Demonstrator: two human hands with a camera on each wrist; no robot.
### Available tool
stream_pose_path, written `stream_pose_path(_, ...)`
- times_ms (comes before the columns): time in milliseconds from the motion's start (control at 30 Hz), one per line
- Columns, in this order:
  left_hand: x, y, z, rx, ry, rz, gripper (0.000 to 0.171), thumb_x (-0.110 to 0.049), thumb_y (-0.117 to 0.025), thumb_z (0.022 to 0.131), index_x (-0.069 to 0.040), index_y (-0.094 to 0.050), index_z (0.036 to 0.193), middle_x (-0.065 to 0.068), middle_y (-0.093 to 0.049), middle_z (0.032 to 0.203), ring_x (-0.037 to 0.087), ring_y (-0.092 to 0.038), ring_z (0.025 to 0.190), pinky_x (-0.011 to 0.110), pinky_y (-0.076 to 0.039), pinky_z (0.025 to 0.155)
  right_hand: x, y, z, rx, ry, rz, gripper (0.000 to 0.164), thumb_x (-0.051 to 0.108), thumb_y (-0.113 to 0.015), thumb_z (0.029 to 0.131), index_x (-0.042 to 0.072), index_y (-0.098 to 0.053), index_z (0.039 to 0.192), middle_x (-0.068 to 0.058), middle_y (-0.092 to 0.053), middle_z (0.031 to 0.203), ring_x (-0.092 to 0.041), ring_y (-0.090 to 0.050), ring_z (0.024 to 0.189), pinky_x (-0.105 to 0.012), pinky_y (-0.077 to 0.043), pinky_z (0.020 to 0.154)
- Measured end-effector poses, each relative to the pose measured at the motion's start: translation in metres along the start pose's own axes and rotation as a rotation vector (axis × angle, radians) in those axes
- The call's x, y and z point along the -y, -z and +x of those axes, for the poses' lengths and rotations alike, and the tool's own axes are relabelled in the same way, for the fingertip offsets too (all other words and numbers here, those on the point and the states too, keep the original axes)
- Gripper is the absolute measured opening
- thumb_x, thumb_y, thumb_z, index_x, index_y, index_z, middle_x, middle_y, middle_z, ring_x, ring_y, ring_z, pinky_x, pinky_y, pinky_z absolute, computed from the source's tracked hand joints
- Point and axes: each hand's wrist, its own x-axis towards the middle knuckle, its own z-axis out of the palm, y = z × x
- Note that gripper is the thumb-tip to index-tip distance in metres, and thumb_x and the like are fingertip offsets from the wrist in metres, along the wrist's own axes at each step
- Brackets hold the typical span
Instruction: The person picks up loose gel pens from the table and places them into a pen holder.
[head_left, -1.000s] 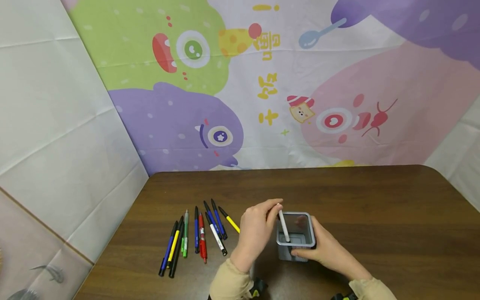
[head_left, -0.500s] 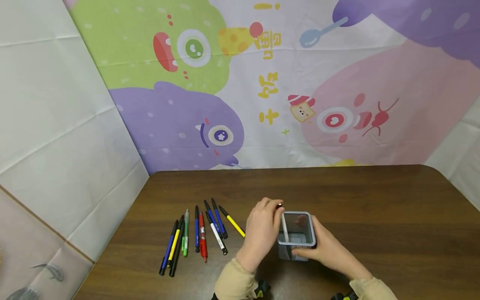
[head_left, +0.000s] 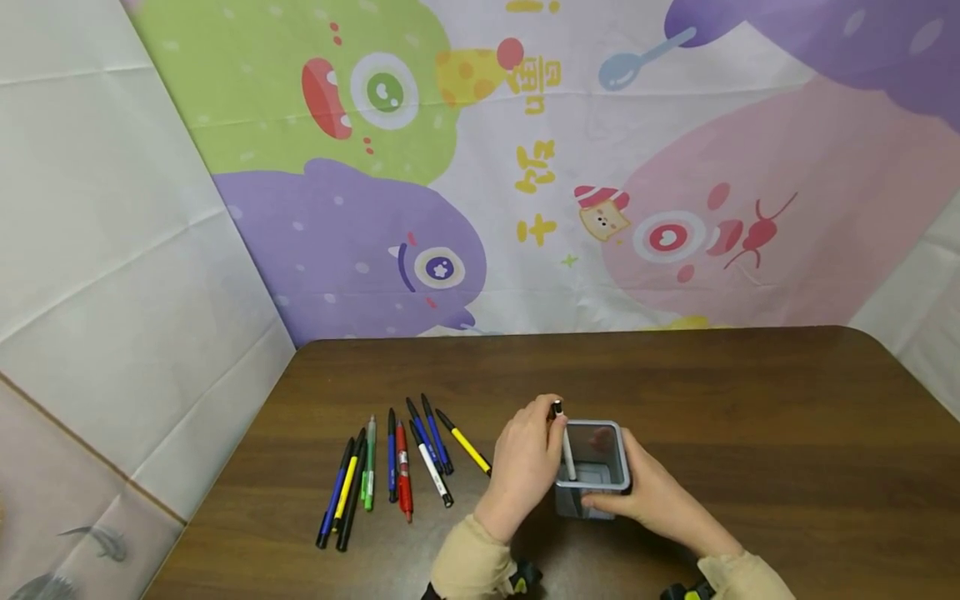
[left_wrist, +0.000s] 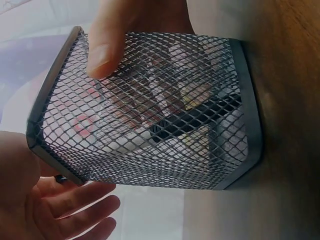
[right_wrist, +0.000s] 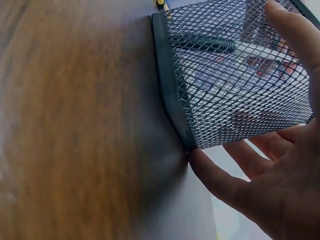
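A dark metal mesh pen holder [head_left: 597,505] with a grey rim stands upright on the table. My right hand [head_left: 660,500] grips it from the right, thumb across the front wall and fingers around the far side. Inside leans a white pen [head_left: 568,457] with a black grip, its lower end at the holder's base; the mesh shows it in both wrist views. At the left rim my left hand [head_left: 523,454] pinches the pen's top between thumb and forefinger. Its other fingers spread loosely in the left wrist view, below the rim.
Left of the holder lie several loose pens: a yellow pen [head_left: 463,442], a white pen [head_left: 431,465], a red pen [head_left: 404,475], a green pen [head_left: 369,465], and blue and black ones. A printed cloth [head_left: 375,258] hangs behind the brown table [head_left: 750,417].
My left hand has moved slightly right, closer to the rim, and the pen now leans nearer the holder's left wall with its dark end showing. The right hand keeps its place.
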Motion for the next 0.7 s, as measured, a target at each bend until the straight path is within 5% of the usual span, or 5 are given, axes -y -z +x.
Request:
stream_pose_path(467, 0.0076, -0.0022, 0.0011, 0.114, 0.077, -0.257, 0.023, -0.020, -0.050, 0.093, -0.013, -0.054, 0.115, -0.006, -0.052, 0.075, 0.006, -0.044, 0.058, 0.021, -0.038, 0.052, -0.0005, -0.0003, -0.0005, -0.020, -0.020, -0.032, 0.083, 0.033, -0.075, 0.071, 0.006, -0.028, 0.134, -0.017, -0.050, 0.120, -0.026, -0.057, 0.096, -0.033, -0.050, 0.075)
stream_pose_path(700, 0.0096, -0.0029, 0.0002, 0.092, 0.085, -0.252, 0.021, -0.024, -0.052, 0.092, -0.014, -0.057, 0.110, -0.007, -0.057, 0.078, 0.004, -0.045, 0.061, 0.020, -0.040, 0.054, -0.0011, -0.0010, -0.0004, -0.026, -0.008, -0.033, 0.083, 0.034, -0.076, 0.070, 0.006, -0.029, 0.133, -0.016, -0.051, 0.120, -0.025, -0.057, 0.097, -0.034, -0.049, 0.077)
